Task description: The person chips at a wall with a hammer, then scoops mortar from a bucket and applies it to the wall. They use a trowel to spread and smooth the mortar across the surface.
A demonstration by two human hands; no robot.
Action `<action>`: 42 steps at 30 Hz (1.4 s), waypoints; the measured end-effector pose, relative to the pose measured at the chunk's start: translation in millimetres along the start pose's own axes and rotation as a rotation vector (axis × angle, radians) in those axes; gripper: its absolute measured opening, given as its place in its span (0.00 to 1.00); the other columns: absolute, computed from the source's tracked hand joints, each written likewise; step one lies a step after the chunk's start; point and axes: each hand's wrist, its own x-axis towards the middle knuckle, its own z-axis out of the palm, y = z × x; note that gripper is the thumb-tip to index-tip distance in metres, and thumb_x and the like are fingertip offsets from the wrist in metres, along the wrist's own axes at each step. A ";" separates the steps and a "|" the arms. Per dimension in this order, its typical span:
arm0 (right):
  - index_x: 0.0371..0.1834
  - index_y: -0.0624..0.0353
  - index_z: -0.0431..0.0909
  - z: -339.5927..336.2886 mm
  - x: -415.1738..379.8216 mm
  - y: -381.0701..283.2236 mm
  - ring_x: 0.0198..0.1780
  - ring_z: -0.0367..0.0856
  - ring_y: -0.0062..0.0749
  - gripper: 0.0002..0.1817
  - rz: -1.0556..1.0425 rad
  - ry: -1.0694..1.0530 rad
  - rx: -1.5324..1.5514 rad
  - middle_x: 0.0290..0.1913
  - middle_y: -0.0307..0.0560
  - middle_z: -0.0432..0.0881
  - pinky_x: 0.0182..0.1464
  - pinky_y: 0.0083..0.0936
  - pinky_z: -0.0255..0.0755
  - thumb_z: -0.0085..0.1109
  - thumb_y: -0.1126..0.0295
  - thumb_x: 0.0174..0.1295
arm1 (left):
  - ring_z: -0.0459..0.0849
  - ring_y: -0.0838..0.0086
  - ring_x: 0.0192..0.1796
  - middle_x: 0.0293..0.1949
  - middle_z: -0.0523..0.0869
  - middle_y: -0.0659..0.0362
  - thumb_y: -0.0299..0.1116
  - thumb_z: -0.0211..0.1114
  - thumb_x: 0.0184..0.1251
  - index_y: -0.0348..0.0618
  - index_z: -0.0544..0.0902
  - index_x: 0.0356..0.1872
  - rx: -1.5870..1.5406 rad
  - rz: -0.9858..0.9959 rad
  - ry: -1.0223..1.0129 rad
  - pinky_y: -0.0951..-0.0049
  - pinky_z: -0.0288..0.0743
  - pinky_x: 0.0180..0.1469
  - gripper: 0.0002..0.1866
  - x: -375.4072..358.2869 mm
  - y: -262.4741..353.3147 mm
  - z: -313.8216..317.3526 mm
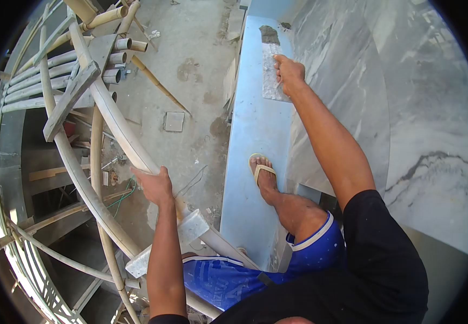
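My right hand (290, 74) is closed on a flat rectangular plastering trowel (271, 89), its fingers wrapped around the grip. The trowel is over the light blue ledge (253, 129), beside the grey-veined marble wall. A dab of wet grey mortar (269, 34) sits at the far end of the blade. On the left, my left hand (156, 184) grips a thick pale bamboo pole (120, 121) that slants down toward me. My foot in a cream flip-flop (262, 170) stands on the ledge.
Bamboo scaffolding with several stacked poles (55, 83) and a wooden plank (72, 102) fills the left. Far below lies a concrete floor (174, 70) with a square cover (174, 121) and debris. The marble wall (347, 70) rises close on the right.
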 end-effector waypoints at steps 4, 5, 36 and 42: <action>0.26 0.59 0.79 2.8 127.4 23.1 0.20 0.70 0.21 0.09 0.042 0.096 -0.081 0.24 0.38 0.78 0.22 0.22 0.64 0.68 0.67 0.57 | 0.76 0.47 0.65 0.68 0.71 0.39 0.38 0.75 0.52 0.37 0.51 0.78 -0.020 -0.011 0.019 0.55 0.71 0.65 0.54 1.9 8.6 -1.2; 0.25 0.60 0.79 3.6 155.6 23.3 0.20 0.71 0.21 0.09 0.038 0.122 -0.102 0.24 0.39 0.79 0.22 0.22 0.65 0.67 0.68 0.56 | 0.76 0.47 0.66 0.68 0.71 0.38 0.38 0.75 0.52 0.38 0.52 0.78 -0.037 -0.012 0.033 0.56 0.70 0.65 0.54 3.4 12.3 -0.6; 0.53 0.72 0.76 50.3 435.9 71.3 0.55 0.83 0.60 0.20 -0.279 0.101 -1.312 0.53 0.69 0.82 0.58 0.43 0.78 0.53 0.74 0.58 | 0.65 0.50 0.73 0.73 0.61 0.39 0.30 0.70 0.59 0.34 0.49 0.78 -0.049 -0.077 -0.031 0.57 0.58 0.75 0.49 8.8 5.4 18.0; 0.56 0.75 0.73 51.7 431.3 76.5 0.55 0.84 0.60 0.20 -0.313 0.190 -1.258 0.53 0.71 0.82 0.58 0.44 0.79 0.51 0.74 0.62 | 0.65 0.51 0.73 0.74 0.60 0.40 0.31 0.70 0.59 0.34 0.48 0.78 -0.060 -0.040 -0.031 0.58 0.57 0.75 0.50 8.7 5.3 18.2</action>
